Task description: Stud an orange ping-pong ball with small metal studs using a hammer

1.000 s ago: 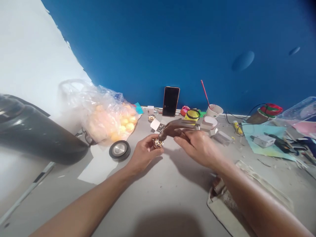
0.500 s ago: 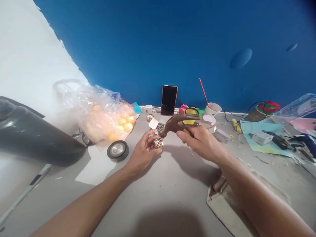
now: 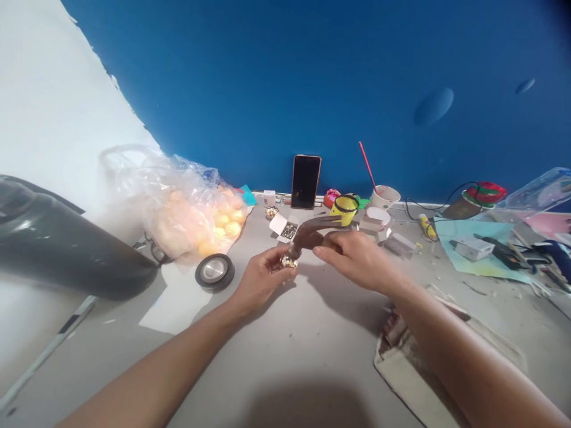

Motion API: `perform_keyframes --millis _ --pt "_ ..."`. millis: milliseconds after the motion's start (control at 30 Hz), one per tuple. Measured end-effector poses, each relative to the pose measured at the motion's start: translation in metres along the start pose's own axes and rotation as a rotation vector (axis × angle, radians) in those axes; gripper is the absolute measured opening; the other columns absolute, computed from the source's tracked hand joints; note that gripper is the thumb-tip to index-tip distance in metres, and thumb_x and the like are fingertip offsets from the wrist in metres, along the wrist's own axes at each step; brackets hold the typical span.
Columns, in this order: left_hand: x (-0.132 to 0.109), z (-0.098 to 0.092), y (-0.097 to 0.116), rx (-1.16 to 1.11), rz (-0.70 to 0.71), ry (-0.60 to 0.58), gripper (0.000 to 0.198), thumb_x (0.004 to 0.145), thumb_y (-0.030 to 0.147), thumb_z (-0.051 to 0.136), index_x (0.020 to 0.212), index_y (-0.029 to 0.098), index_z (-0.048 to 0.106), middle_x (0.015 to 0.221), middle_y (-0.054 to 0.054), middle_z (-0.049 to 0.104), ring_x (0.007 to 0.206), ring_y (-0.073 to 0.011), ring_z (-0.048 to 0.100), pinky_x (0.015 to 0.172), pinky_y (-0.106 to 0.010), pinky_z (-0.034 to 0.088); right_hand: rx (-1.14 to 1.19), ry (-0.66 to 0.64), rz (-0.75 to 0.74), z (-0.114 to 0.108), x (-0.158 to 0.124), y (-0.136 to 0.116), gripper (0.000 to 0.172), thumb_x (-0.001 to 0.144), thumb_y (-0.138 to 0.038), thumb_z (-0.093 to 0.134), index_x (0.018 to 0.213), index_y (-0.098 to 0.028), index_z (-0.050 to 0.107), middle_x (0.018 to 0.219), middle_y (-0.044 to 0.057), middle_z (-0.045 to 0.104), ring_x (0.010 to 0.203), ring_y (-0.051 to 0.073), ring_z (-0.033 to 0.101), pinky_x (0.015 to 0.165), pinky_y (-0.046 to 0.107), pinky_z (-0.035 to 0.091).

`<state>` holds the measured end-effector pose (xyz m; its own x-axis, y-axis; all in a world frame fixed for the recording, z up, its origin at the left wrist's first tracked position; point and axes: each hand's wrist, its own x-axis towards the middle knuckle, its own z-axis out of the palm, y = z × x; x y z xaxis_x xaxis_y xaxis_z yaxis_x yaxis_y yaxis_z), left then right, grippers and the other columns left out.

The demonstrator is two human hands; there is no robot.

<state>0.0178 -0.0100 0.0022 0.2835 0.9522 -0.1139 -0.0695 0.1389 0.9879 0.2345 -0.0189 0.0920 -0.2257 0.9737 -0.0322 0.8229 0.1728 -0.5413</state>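
Note:
My left hand (image 3: 266, 274) is closed around a small ball studded with shiny gold and silver pieces (image 3: 289, 261), low over the table. Gripped in my right hand (image 3: 357, 257) is a claw hammer (image 3: 312, 230), its striking face down at the top of the ball and its claw pointing right. Whether face and ball touch I cannot tell for sure. Just behind them stands an open white box (image 3: 289, 230) with many small metallic pieces in it. A similar studded ball (image 3: 271, 212) lies farther back.
A black round lid (image 3: 215, 271) lies left of my left hand, by a plastic bag of orange balls (image 3: 196, 220). A phone (image 3: 306, 181) leans on the blue wall. Yellow cup (image 3: 344, 209) and white cup (image 3: 384, 197) stand behind the hammer. A cloth pouch (image 3: 414, 368) lies under my right forearm.
The hammer head has come down onto or close to the top of the ball, with my right hand lowering slightly. My left hand still holds the ball in nearly the same place.

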Motion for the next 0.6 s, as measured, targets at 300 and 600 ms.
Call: perform_keyframes --millis 300,600 --pt "0.0 -0.001 0.001 -0.055 -0.043 -0.049 0.046 0.067 0.023 0.085 0.109 0.016 0.069 0.07 0.003 0.062 0.054 -0.0091 0.054 0.056 -0.025 0.048 0.018 0.034 -0.027 0.0 -0.002 0.0 0.038 0.093 -0.04 0.052 0.061 -0.021 0.045 0.057 -0.002 0.052 0.053 0.012 0.043 0.054 0.029 0.028" --pt "-0.002 0.001 0.008 0.083 -0.031 0.013 0.031 0.067 0.029 0.082 0.093 0.015 0.072 0.061 0.004 0.058 0.052 -0.0095 0.051 0.055 -0.025 0.045 -0.116 0.053 -0.078 0.0 -0.01 -0.01 0.027 0.093 -0.035 0.054 0.076 -0.018 0.065 0.072 0.005 0.068 0.061 0.016 0.054 0.059 0.029 0.034"
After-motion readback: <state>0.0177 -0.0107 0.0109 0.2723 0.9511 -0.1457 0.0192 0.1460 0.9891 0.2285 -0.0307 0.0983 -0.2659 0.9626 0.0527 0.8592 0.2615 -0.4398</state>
